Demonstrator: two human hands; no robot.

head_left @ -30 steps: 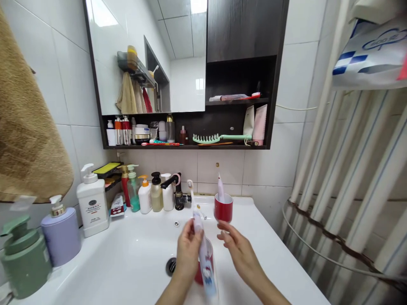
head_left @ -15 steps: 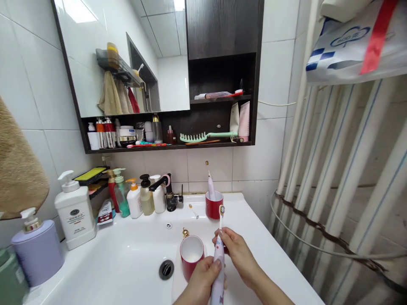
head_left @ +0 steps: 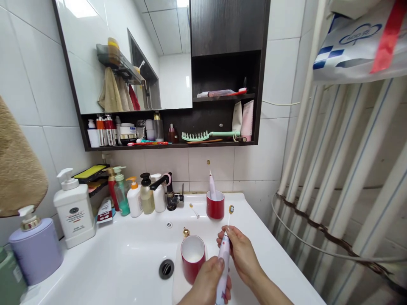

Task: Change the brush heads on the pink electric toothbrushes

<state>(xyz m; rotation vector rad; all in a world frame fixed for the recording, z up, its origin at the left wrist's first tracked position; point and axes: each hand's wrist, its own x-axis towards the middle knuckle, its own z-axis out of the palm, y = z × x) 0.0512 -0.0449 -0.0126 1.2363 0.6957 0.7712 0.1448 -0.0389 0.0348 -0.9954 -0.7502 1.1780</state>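
My left hand (head_left: 208, 277) is wrapped round the pale handle of an electric toothbrush (head_left: 224, 254), low on its body. At the upper end, the fingers of my right hand (head_left: 240, 248) pinch the neck of the brush head (head_left: 231, 209), whose bristles point up. A red cup (head_left: 192, 267) with a white inside stands just left of my left hand, on a pale mat in the sink. Behind my hands, a second red cup (head_left: 215, 206) on the sink's back ledge holds another electric toothbrush (head_left: 212, 186). A loose brush head (head_left: 194, 211) lies on the ledge beside it.
The white sink (head_left: 127, 258) has a dark drain (head_left: 166, 269) and a black faucet (head_left: 171, 195). Pump bottles (head_left: 147, 195) line its left and back edge. Above hangs a dark mirror cabinet (head_left: 229, 29) with toiletries; pipes (head_left: 343, 169) run along the right.
The toothbrush in my hands has tilted, its head shifting to the right. Both hands have moved slightly right with it and keep their grip.
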